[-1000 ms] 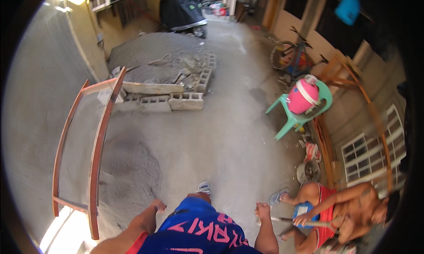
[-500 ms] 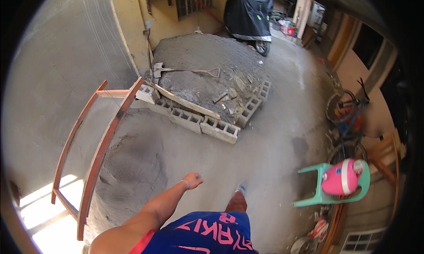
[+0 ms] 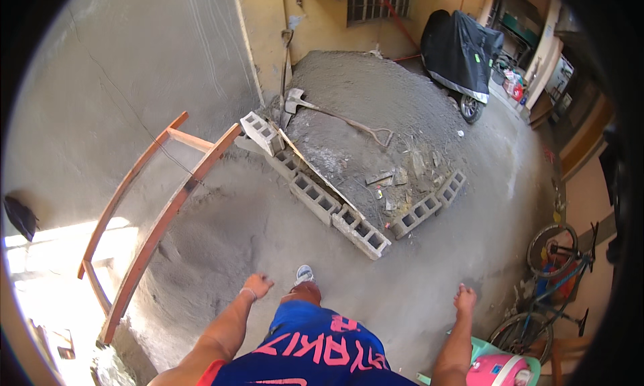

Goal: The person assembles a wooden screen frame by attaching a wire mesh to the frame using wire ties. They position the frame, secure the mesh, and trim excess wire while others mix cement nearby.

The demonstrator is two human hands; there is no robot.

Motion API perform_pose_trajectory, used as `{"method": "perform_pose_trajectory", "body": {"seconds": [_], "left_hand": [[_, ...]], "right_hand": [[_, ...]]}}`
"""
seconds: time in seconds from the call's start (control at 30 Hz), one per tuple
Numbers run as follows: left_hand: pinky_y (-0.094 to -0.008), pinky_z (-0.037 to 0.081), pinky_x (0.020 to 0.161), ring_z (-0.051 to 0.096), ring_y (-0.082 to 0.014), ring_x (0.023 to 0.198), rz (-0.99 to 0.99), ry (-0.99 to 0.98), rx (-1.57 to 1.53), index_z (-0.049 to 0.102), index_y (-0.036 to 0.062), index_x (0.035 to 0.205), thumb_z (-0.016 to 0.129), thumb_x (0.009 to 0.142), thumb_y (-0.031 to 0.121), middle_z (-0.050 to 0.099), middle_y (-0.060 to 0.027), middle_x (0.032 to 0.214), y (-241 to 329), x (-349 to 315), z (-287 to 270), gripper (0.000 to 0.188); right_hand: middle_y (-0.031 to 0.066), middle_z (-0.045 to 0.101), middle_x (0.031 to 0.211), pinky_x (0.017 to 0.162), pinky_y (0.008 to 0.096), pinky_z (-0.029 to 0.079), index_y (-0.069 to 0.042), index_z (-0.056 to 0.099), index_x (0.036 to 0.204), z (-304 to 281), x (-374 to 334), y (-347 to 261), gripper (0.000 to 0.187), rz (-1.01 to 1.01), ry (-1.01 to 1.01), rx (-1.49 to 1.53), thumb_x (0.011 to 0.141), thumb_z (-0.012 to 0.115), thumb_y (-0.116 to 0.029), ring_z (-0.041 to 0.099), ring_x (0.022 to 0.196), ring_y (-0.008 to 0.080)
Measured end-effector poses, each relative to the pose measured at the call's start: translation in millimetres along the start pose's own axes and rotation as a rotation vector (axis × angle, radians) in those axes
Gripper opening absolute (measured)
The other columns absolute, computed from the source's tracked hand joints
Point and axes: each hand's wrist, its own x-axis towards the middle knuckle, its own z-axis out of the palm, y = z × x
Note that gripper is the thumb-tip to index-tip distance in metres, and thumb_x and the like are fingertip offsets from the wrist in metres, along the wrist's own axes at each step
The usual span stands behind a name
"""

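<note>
My left hand [image 3: 257, 285], with a bracelet at its wrist, swings low over the grey floor beside a small sand pile [image 3: 208, 242]. Its fingers are loosely curled and hold nothing. On the other side my right hand [image 3: 465, 297] is raised in a loose fist with nothing showing in it, above a green plastic chair [image 3: 483, 349] that carries a pink jug [image 3: 498, 371]. Neither hand touches anything. One foot in a grey-white shoe [image 3: 304, 273] is forward on the floor. A reddish wooden frame [image 3: 171, 208] leans over the small pile at left.
Hollow concrete blocks [image 3: 315, 195] edge a large sand heap [image 3: 376, 77] ahead. A shovel [image 3: 345, 119] lies on it; another long-handled tool [image 3: 285, 70] stands against the wall. A covered motorcycle [image 3: 459, 54] is parked behind. Bicycles [image 3: 553, 278] line the right side.
My view has turned left and moved forward, so the blocks and heap sit further right. My right hand has come into view. The chair and jug have slid toward the lower edge.
</note>
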Motion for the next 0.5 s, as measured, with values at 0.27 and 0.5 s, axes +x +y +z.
{"method": "perform_pose_trajectory", "body": {"seconds": [0.27,0.5], "left_hand": [[-0.0460,0.046,0.098,0.055,-0.0378,0.115,0.386,0.645,0.060,0.066,0.0036,0.112,0.074,0.082,0.032,0.062,-0.0188,0.119,84.2,159.7,-200.8,0.042],[-0.0490,0.041,0.102,0.051,-0.0331,0.122,0.140,0.751,0.335,0.058,0.0076,0.128,0.078,0.079,0.034,0.054,-0.0107,0.135,100.2,272.3,-323.9,0.060]], "right_hand": [[0.0095,0.063,0.063,0.047,0.0351,0.047,-0.002,0.059,0.079,192.1,-42.6,-4.0,0.030,-0.170,-0.534,-0.630,0.089,0.072,-0.027,0.058,0.051,0.0189],[0.0071,0.068,0.083,0.058,0.0384,0.055,-0.006,0.061,0.115,223.9,-81.8,17.5,0.024,0.037,-0.873,-0.916,0.095,0.064,-0.019,0.067,0.073,0.0191]]}}
